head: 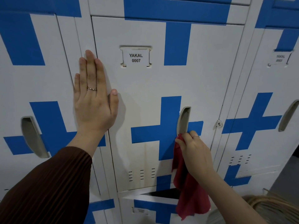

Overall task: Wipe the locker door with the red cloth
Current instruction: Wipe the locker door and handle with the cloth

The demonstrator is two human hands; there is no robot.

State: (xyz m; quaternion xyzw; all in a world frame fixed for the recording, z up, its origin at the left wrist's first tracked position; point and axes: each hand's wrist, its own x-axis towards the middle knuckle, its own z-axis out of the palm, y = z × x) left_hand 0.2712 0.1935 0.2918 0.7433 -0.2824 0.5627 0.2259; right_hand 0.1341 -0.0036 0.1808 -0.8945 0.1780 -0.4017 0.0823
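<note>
While the left hand [93,101] lies flat against the upper left of the locker door [145,102], its fingers [91,68] are straight and held close together, with the thumb set out to the side. The palm sits across the door's left edge, partly on the white frame beside it. A thin ring shows on one finger, and a brown ribbed sleeve [48,188] covers the forearm below.

The right hand [192,152] is lower, at the bottom end of the recessed handle [183,120]. Its fingers [181,143] are curled and pinch the top of the red cloth [187,188] against the door there. From that grip the cloth hangs loose down the door's lower right part and past its bottom edge, in front of the locker underneath.

The door is white with a blue cross [168,131] around the handle and another blue bar higher up. A label card [135,57] near the top reads YAKAL 0007. Three small groups of vent slots [141,174] sit low on the door, left of the cloth. A small metal hasp [219,123] is on the frame to the right of the handle. Faint brownish streaks run down the lower half of the door.
</note>
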